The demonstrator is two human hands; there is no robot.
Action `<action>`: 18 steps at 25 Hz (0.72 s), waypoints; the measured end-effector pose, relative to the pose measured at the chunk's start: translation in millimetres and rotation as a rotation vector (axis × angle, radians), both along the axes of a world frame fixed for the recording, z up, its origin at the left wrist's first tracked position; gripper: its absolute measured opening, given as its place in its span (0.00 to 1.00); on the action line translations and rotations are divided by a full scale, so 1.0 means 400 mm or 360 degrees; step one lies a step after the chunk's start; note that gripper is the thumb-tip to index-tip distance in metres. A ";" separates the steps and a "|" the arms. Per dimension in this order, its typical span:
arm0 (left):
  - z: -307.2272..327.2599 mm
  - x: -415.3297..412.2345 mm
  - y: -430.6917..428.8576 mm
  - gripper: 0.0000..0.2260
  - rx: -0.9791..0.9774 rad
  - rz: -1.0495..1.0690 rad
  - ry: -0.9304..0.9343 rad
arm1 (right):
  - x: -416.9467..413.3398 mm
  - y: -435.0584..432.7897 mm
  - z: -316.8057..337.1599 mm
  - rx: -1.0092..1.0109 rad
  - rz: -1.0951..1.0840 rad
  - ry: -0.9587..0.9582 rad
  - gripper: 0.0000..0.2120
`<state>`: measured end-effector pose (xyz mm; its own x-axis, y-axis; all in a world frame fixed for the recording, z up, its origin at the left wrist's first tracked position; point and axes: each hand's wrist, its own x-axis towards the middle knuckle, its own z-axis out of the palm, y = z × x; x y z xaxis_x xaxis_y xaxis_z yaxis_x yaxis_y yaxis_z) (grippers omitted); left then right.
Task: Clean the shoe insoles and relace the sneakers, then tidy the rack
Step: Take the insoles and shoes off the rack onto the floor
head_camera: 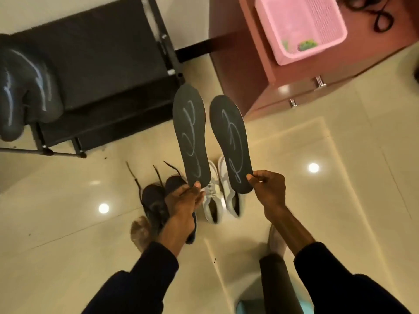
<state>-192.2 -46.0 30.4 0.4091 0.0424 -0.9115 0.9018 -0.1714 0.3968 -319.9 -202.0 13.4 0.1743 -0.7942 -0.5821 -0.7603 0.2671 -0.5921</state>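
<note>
Insoles: two flat dark grey foam pieces with pale scribbles, left insole (190,137) and right insole (231,141), side by side, not touching, raised over the floor.
Left hand (183,200): my thumb and fingers pinch the left insole's heel.
Right hand (269,189): pinching the right insole's heel.
Beneath: grey-white sneakers (213,200) beside black laced sneakers (156,202).

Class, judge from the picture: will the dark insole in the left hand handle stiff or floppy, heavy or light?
Probably fairly stiff: the dark insole stands nearly straight though the left hand pinches only its lower end. Likely light: a fingertip pinch carries it.
</note>
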 end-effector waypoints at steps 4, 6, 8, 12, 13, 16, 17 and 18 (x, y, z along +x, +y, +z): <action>-0.102 -0.247 -0.112 0.04 0.0093 -0.0130 0.0159 | -0.267 -0.066 -0.099 0.0172 -0.0357 0.0089 0.08; -0.173 -0.356 -0.171 0.06 0.0131 -0.0196 0.0249 | -0.381 -0.103 -0.156 0.0226 -0.0467 0.0132 0.09; -0.254 -0.455 -0.224 0.06 0.0178 -0.0277 0.0300 | -0.476 -0.142 -0.227 0.0268 -0.0495 0.0182 0.10; -0.421 -0.601 -0.306 0.07 0.0292 -0.0363 0.0301 | -0.609 -0.207 -0.380 0.0349 -0.0624 0.0218 0.10; -0.468 -0.632 -0.324 0.06 0.0329 -0.0397 0.0301 | -0.636 -0.219 -0.422 0.0362 -0.0648 0.0214 0.09; -0.591 -0.702 -0.369 0.11 0.0398 -0.0548 0.0282 | -0.691 -0.249 -0.526 0.0406 -0.0699 0.0203 0.05; -0.621 -0.718 -0.381 0.13 0.0413 -0.0613 0.0284 | -0.703 -0.258 -0.550 0.0409 -0.0751 0.0203 0.05; -0.644 -0.729 -0.394 0.13 0.0421 -0.0663 0.0296 | -0.713 -0.266 -0.570 0.0405 -0.0812 0.0203 0.05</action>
<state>-483.8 -203.7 -227.3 0.2729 0.1493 -0.9504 0.7870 -0.6028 0.1313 -605.2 -308.5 -214.4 -0.2776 -0.5919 -0.7567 -0.5593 0.7400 -0.3736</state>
